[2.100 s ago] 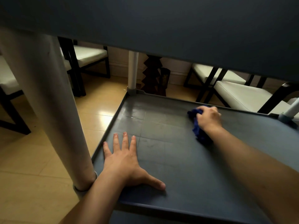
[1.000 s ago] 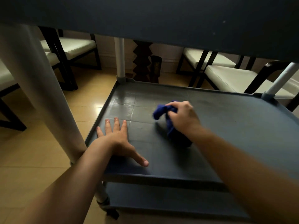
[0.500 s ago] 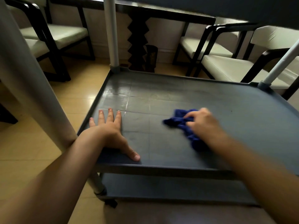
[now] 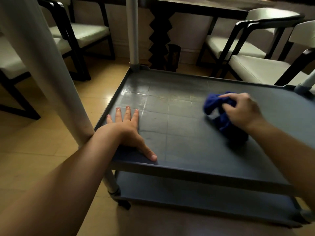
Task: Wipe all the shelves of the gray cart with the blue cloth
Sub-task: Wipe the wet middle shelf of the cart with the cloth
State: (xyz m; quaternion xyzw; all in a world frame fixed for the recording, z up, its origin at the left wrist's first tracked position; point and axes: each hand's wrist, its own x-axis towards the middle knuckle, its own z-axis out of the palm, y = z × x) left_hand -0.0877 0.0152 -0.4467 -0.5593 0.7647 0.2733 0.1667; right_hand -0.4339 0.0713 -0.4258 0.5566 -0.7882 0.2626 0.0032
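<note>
The blue cloth [image 4: 219, 109] is bunched and gripped by the right hand [image 4: 242, 111], pressed on the middle shelf [image 4: 179, 133] of the gray cart [image 4: 187, 169], toward that shelf's far right corner. The left hand [image 4: 127, 128] is laid flat on the same shelf, fingers spread wide, at its near left corner beside the white post [image 4: 51, 74]. A lower shelf [image 4: 196, 196] is seen beneath.

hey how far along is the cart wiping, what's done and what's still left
In hand: the right hand presses the bunched blue cloth on the middle shelf, toward its far right, while the left hand lies flat at the near left corner. Done: cannot be told; faint streaks still show at the far left. Left: the bottom shelf below looks untouched right now. The top shelf is out of view.
</note>
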